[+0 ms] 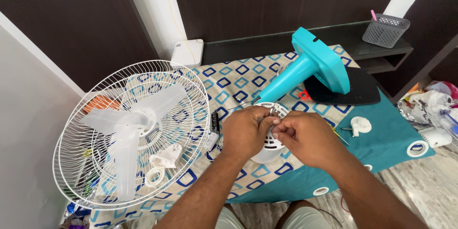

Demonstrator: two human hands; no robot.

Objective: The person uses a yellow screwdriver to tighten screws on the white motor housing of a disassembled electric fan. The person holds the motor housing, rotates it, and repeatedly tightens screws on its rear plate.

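My left hand [245, 131] and my right hand [305, 138] meet over a white vented fan motor housing [272, 148] on the patterned cloth. The fingertips of both hands pinch at something small near the housing's top rim; what it is stays hidden by the fingers. A turquoise fan stand with its square base [315, 64] lies tipped on its side just behind the housing. A white wire fan guard [133, 128] rests at the left, with a translucent three-blade fan blade [131, 119] and small white plastic parts lying on it.
A black oval base plate [358, 88] lies under the turquoise stand. A white knob [360, 125] and a thin screwdriver [339, 136] sit right of my hands. A grey mesh basket [385, 29] stands on a dark shelf behind. Plastic bags clutter the far right.
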